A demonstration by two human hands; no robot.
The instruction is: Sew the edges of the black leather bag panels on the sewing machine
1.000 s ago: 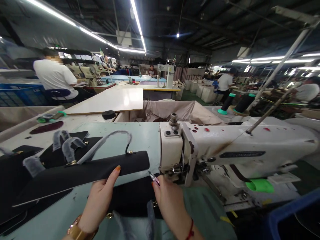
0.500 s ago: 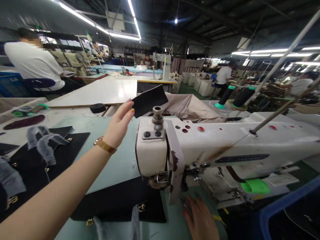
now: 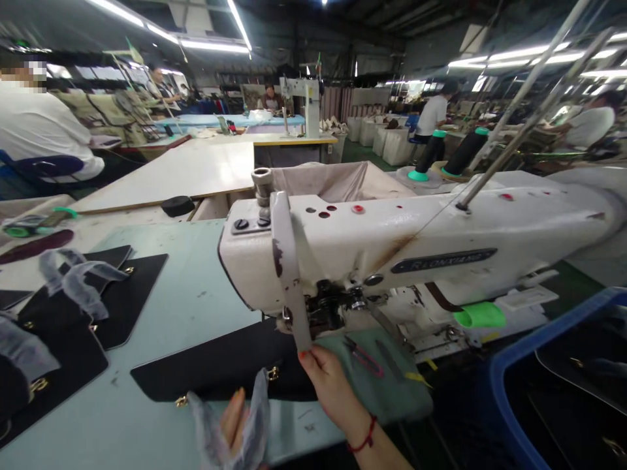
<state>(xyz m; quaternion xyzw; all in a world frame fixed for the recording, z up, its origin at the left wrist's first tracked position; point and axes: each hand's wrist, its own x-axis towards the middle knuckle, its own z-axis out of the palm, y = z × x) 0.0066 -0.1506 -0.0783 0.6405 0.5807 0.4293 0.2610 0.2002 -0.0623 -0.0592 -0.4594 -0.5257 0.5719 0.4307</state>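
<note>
A black panel (image 3: pixel 215 365) with gold clasps lies on the pale green work surface, partly under the sewing machine (image 3: pixel 431 228) head. Translucent wrapping (image 3: pixel 262 408) rises in strips from its near edge. Between these strips is my left hand (image 3: pixel 232 421), its visible fingers stretched out over the near edge and the rest hidden by the wrapping. My right hand (image 3: pixel 333 385), with a red cord at the wrist, pinches the lower end of the white lever (image 3: pixel 289 274) at the machine's front. Pink-handled snips (image 3: pixel 365 358) lie just right of that hand.
More black panels (image 3: pixel 140 294) with clasps and wrapping lie at the left. A blue bin (image 3: pixel 504 391) holding dark pieces stands at the right. Behind the machine are thread cones (image 3: pixel 431 153) and a cloth-lined trough (image 3: pixel 333 179). Several people sit farther back.
My left hand has come back from beyond the machine to the near panel; the dark piece beside it there is no longer visible. My right hand has moved from the snips to the lever. The view has shifted.
</note>
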